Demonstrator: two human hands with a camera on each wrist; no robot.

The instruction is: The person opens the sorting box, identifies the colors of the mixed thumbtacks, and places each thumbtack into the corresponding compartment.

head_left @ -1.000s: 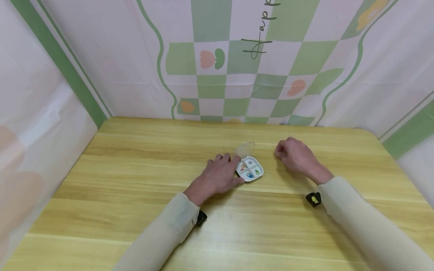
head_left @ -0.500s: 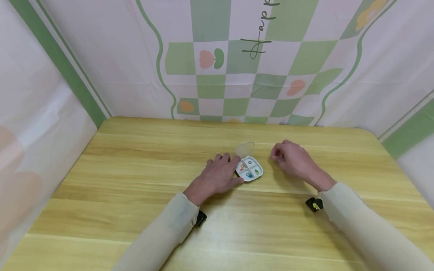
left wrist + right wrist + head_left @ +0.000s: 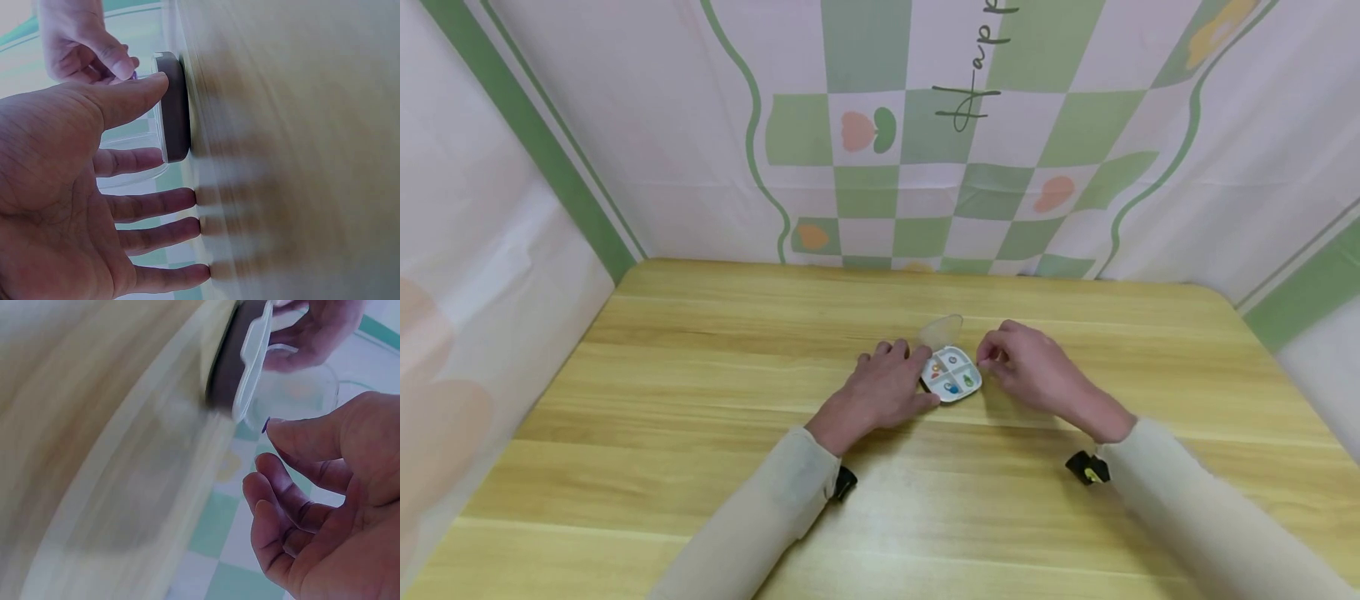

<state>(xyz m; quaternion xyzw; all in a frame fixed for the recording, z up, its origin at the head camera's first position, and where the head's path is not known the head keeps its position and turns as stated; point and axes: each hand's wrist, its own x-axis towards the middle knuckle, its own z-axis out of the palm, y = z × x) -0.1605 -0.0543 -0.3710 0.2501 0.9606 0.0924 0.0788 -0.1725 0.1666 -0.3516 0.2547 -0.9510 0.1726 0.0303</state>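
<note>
A small pill box [image 3: 951, 375] with a white, four-part inside and a dark base lies on the table. Its clear lid [image 3: 942, 332] stands raised at the back. Small coloured pieces, blue, green and reddish, sit in the compartments, too small to name. My left hand [image 3: 887, 387] holds the box's left side between thumb and index finger, the other fingertips resting on the wood. Just right of the box, my right hand [image 3: 1033, 367] pinches a tiny purple piece [image 3: 265, 425] at the thumb tip; its kind cannot be made out.
The wooden table [image 3: 737, 333] reaches back to a hanging cloth [image 3: 865, 192] with green checks. More pale cloth hangs along the left and right sides. A dark wrist band [image 3: 1087, 468] shows at the right sleeve.
My right hand has moved left and slightly nearer the front, up to the box's right edge, still pinching the purple piece. The left hand and the box have stayed put.
</note>
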